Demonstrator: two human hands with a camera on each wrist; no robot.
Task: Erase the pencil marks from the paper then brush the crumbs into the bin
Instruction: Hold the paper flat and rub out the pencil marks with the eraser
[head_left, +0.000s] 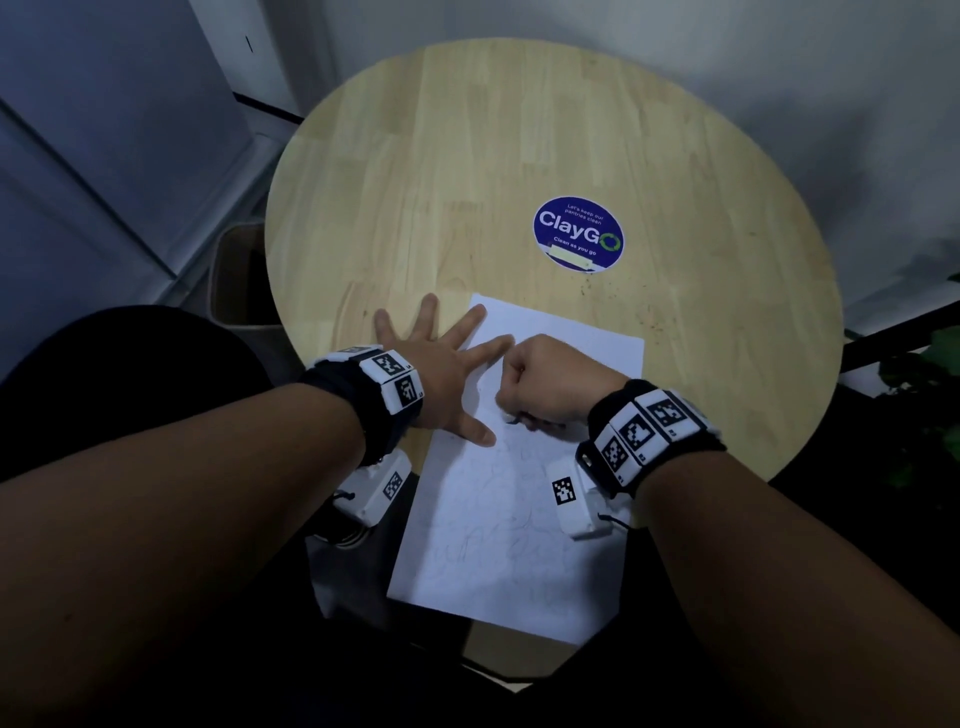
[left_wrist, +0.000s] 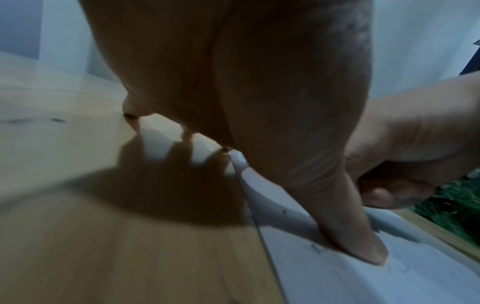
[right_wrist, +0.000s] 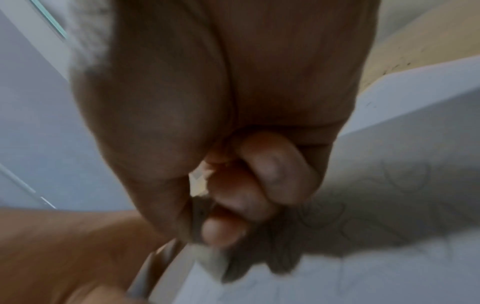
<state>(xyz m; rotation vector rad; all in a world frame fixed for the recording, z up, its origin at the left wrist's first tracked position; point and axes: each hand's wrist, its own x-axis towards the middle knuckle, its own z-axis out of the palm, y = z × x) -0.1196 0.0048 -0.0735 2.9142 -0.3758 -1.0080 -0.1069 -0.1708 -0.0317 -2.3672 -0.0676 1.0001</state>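
Standing on the floor past the table's left edge, the bin waits unused. Left hand lies spread flat, pinning the paper at its left edge. Right hand is fisted, rubbing mid-sheet; its eraser is hidden. Faint scribbles remain nearer the table's near edge, so erasing looks unfinished, brushing untouched. The sheet's long axis runs near-to-far.

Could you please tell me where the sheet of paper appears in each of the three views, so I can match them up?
Head: the paper lies at lower centre on the round table, under both hands.
Left wrist: lower right, with the left hand's thumb pressing on it.
Right wrist: right side and bottom, behind the curled right hand.
Shared landmark: the faint pencil scribbles on the sheet.
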